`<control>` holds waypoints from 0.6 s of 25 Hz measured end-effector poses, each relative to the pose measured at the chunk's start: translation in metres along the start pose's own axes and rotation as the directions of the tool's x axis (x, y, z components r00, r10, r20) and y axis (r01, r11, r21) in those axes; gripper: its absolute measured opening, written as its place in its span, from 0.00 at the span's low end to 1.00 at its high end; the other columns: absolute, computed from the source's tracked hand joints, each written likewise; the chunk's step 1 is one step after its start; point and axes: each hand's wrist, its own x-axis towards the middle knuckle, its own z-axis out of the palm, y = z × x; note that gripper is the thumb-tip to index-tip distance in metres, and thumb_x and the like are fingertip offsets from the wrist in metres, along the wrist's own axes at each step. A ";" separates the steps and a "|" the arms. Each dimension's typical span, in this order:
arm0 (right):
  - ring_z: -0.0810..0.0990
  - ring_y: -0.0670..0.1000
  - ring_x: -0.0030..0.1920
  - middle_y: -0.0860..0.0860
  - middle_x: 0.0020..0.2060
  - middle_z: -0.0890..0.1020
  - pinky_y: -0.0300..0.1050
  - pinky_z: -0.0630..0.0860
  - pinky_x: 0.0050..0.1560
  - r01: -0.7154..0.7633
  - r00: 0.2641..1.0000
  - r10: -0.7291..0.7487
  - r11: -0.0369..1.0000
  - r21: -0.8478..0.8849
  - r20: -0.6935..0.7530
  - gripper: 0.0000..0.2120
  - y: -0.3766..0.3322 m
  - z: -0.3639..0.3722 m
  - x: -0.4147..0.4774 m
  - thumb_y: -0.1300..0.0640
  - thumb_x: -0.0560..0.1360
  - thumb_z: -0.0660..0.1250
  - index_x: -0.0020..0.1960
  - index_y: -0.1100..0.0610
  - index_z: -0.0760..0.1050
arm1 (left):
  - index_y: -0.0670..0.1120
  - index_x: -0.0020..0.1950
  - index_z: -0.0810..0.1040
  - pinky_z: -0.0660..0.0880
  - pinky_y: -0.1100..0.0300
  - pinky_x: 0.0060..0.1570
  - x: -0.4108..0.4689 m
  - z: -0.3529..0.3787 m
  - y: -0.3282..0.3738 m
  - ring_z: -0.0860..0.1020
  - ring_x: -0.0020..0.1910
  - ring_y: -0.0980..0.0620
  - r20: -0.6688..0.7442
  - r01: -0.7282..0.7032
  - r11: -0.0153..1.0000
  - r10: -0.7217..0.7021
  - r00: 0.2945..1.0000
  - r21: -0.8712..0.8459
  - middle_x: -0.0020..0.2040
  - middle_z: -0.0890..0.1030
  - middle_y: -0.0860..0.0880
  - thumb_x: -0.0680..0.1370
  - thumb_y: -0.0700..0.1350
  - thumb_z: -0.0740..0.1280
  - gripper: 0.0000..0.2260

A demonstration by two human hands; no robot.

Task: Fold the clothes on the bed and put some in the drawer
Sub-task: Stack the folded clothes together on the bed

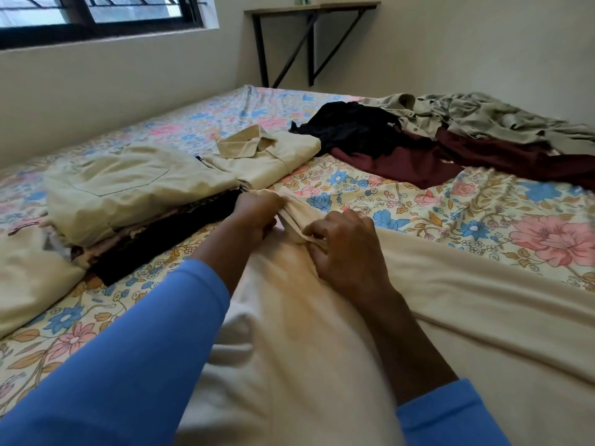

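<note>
A cream garment (322, 333) lies spread across the near part of the bed. My left hand (256, 214) grips a bunched edge of it at its far end. My right hand (341, 249) pinches the same bunched fold a little nearer to me. To the left sits a stack of folded clothes (128, 194), beige on top with dark pieces under it. A folded beige collared shirt (267, 154) lies just behind the stack. Unfolded clothes lie at the far right: a black one (351, 127), a maroon one (434, 159) and an olive one (483, 114).
The bed carries a floral sheet (418, 201) and fills most of the view. Another cream piece (29, 278) lies at the left edge. A wall-mounted shelf with black brackets (309, 37) hangs behind the bed, and a window (96, 14) is at the top left.
</note>
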 end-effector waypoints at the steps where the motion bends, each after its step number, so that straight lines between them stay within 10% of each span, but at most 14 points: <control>1: 0.77 0.53 0.52 0.47 0.47 0.82 0.54 0.71 0.56 0.026 0.999 -0.018 0.987 0.161 -0.046 0.09 -0.003 -0.001 -0.001 0.51 0.75 0.73 0.55 0.47 0.85 | 0.43 0.65 0.78 0.81 0.58 0.37 -0.001 -0.007 0.005 0.82 0.43 0.48 0.026 0.049 0.981 -0.045 0.999 -0.189 0.49 0.82 0.44 0.80 0.45 0.68 0.14; 4: 0.82 0.51 0.46 0.48 0.42 0.85 0.51 0.79 0.49 -0.030 0.997 0.069 0.651 0.758 -0.020 0.07 -0.011 -0.010 0.001 0.50 0.75 0.73 0.48 0.53 0.86 | 0.41 0.65 0.81 0.82 0.38 0.57 -0.012 -0.029 0.002 0.85 0.54 0.37 0.066 0.117 0.880 -0.098 0.993 -0.460 0.57 0.85 0.38 0.76 0.45 0.63 0.19; 6: 0.84 0.52 0.40 0.51 0.39 0.86 0.53 0.81 0.44 -0.087 0.978 0.205 0.510 0.856 -0.023 0.15 -0.013 -0.014 0.002 0.45 0.78 0.68 0.45 0.57 0.85 | 0.40 0.65 0.81 0.81 0.36 0.57 -0.023 -0.039 -0.010 0.85 0.54 0.36 0.020 0.161 0.900 -0.168 0.986 -0.406 0.56 0.85 0.37 0.69 0.42 0.65 0.24; 10: 0.82 0.50 0.45 0.46 0.42 0.84 0.52 0.79 0.49 -0.256 0.946 0.311 0.890 0.378 -0.089 0.16 0.004 -0.001 0.001 0.42 0.80 0.64 0.47 0.51 0.83 | 0.39 0.64 0.76 0.82 0.47 0.50 -0.039 -0.053 -0.022 0.82 0.50 0.41 -0.112 0.139 0.989 -0.132 0.985 0.055 0.53 0.81 0.41 0.79 0.50 0.71 0.19; 15: 0.71 0.52 0.65 0.48 0.61 0.76 0.54 0.67 0.65 -0.163 0.944 0.154 0.987 0.006 0.290 0.28 0.005 0.007 -0.005 0.30 0.73 0.62 0.67 0.43 0.76 | 0.45 0.49 0.84 0.82 0.47 0.54 -0.026 -0.064 -0.010 0.84 0.47 0.43 -0.107 0.007 0.776 0.078 0.991 0.631 0.46 0.86 0.45 0.69 0.75 0.69 0.33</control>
